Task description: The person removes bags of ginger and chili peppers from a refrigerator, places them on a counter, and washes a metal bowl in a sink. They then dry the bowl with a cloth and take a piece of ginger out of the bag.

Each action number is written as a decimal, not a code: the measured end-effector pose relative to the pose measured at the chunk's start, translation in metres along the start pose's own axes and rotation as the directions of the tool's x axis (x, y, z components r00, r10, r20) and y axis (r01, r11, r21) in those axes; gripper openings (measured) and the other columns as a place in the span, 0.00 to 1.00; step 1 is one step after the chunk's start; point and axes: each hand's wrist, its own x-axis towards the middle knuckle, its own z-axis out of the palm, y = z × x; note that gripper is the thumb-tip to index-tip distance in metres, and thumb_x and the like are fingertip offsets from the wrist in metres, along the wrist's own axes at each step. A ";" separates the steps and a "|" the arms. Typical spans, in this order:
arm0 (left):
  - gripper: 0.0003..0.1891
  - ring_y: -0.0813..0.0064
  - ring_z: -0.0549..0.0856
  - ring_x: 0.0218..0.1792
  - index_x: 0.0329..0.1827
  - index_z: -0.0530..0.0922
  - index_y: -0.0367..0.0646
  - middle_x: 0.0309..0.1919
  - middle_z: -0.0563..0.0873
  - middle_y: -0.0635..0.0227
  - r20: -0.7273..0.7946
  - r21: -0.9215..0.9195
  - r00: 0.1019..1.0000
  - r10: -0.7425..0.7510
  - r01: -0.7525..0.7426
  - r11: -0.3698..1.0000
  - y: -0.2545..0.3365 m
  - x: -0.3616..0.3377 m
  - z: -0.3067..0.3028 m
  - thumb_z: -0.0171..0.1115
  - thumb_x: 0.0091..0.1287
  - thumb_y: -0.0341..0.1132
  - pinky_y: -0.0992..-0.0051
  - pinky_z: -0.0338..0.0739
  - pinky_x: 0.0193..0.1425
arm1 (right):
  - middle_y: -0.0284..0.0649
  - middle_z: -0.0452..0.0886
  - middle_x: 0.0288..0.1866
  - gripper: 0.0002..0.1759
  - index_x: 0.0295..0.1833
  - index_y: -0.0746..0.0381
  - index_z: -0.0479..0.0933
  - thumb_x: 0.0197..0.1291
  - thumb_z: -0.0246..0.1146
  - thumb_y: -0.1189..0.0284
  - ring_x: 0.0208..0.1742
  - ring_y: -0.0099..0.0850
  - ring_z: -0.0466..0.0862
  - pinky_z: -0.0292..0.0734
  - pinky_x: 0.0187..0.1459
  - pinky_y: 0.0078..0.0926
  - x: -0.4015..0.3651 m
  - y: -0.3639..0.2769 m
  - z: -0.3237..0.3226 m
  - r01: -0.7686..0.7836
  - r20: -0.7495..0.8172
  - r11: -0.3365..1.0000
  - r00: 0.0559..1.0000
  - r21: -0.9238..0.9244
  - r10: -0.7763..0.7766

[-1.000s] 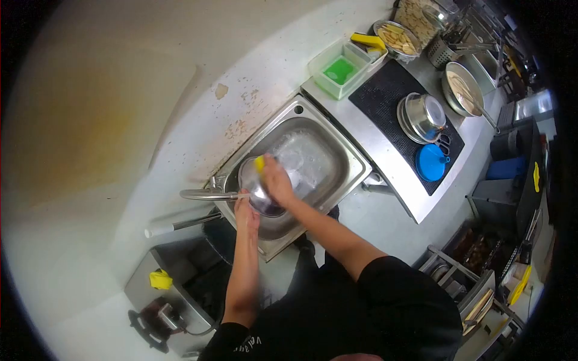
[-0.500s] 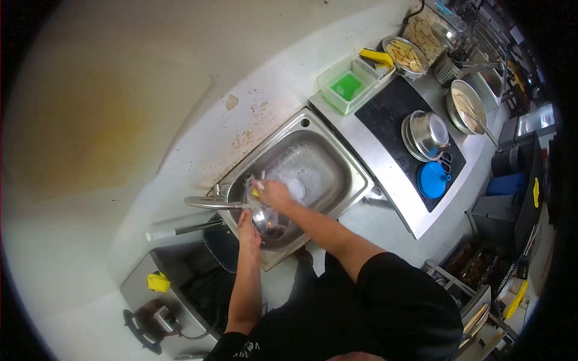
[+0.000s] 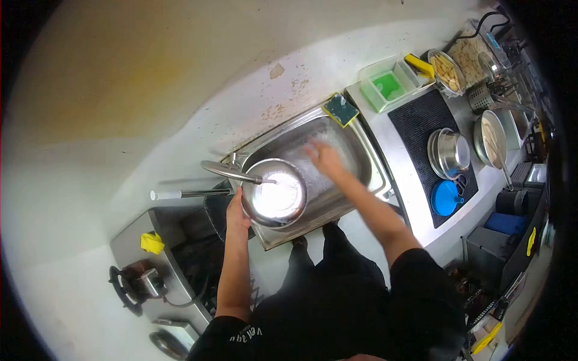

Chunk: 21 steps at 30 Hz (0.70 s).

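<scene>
A round metal bowl is under the curved faucet, over the left part of the sink. My left hand grips the bowl's left rim. Over the middle of the sink, my right hand is apart from the bowl, its fingers smeared by motion. A green and yellow sponge lies on the sink's back right corner, beyond my right hand.
Right of the sink, a black mat holds stacked metal bowls and a blue funnel. Behind are a tub with green liquid and a tray of cut food. A yellow cloth lies at left.
The sponge now lies on the sink corner, and my right hand has moved away from the bowl to the right. The bowl's round inside now faces up under the faucet.
</scene>
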 end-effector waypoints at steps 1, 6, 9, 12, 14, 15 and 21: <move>0.20 0.65 0.83 0.47 0.55 0.76 0.37 0.48 0.83 0.61 0.007 -0.001 1.000 0.002 -0.002 1.000 -0.002 0.005 0.005 0.59 0.69 0.44 0.66 0.78 0.53 | 0.53 0.79 0.54 0.31 0.58 0.63 0.76 0.65 0.52 0.47 0.57 0.49 0.78 0.70 0.59 0.38 -0.010 -0.002 0.015 -0.190 0.185 0.975 0.968 0.117 0.167; 0.18 0.72 0.80 0.46 0.52 0.79 0.42 0.43 0.83 0.67 -0.035 0.074 0.984 0.173 -0.171 0.983 -0.020 0.040 0.076 0.59 0.69 0.46 0.68 0.75 0.50 | 0.55 0.80 0.54 0.44 0.62 0.65 0.73 0.63 0.43 0.36 0.59 0.44 0.77 0.69 0.59 0.34 0.004 0.046 0.045 -0.570 0.278 0.662 0.819 0.487 0.502; 0.16 0.76 0.78 0.34 0.43 0.82 0.41 0.33 0.84 0.70 0.078 0.467 0.963 0.260 -0.265 0.843 -0.029 0.016 0.105 0.59 0.69 0.46 0.70 0.72 0.39 | 0.53 0.78 0.57 0.47 0.68 0.67 0.65 0.63 0.42 0.35 0.59 0.43 0.78 0.74 0.54 0.34 0.008 0.044 0.008 -0.769 0.544 0.366 0.633 0.525 0.551; 0.14 0.70 0.79 0.31 0.39 0.81 0.44 0.29 0.82 0.70 0.713 0.624 0.627 0.314 -0.772 0.122 -0.046 -0.019 0.081 0.60 0.66 0.47 0.69 0.72 0.38 | 0.48 0.76 0.60 0.43 0.72 0.65 0.59 0.64 0.50 0.41 0.57 0.37 0.79 0.78 0.46 0.33 -0.006 0.028 -0.023 -0.827 0.779 0.038 0.542 0.560 0.317; 0.14 0.66 0.80 0.39 0.43 0.81 0.48 0.38 0.82 0.69 0.838 0.545 0.540 0.075 -0.826 -0.145 -0.049 -0.024 0.056 0.59 0.66 0.47 0.66 0.73 0.44 | 0.46 0.75 0.61 0.42 0.71 0.64 0.60 0.63 0.55 0.45 0.55 0.34 0.79 0.79 0.44 0.32 -0.015 0.058 -0.003 -0.812 0.766 0.327 0.573 0.483 0.292; 0.14 0.62 0.81 0.46 0.47 0.82 0.52 0.47 0.82 0.67 0.866 0.368 0.457 -0.201 -0.857 -0.361 -0.050 -0.026 0.046 0.58 0.66 0.48 0.64 0.75 0.50 | 0.43 0.74 0.62 0.40 0.71 0.64 0.60 0.62 0.59 0.48 0.54 0.30 0.80 0.80 0.41 0.32 -0.019 0.070 0.005 -0.720 0.752 0.589 0.602 0.368 0.267; 0.39 0.49 0.53 0.74 0.72 0.58 0.36 0.72 0.57 0.45 0.753 0.510 0.658 -0.015 -0.598 -0.619 -0.056 0.016 0.011 0.54 0.65 0.55 0.55 0.47 0.76 | 0.40 0.77 0.58 0.26 0.69 0.56 0.65 0.67 0.58 0.65 0.54 0.27 0.77 0.76 0.51 0.29 -0.064 0.032 0.030 -0.613 0.571 0.136 0.781 0.778 0.252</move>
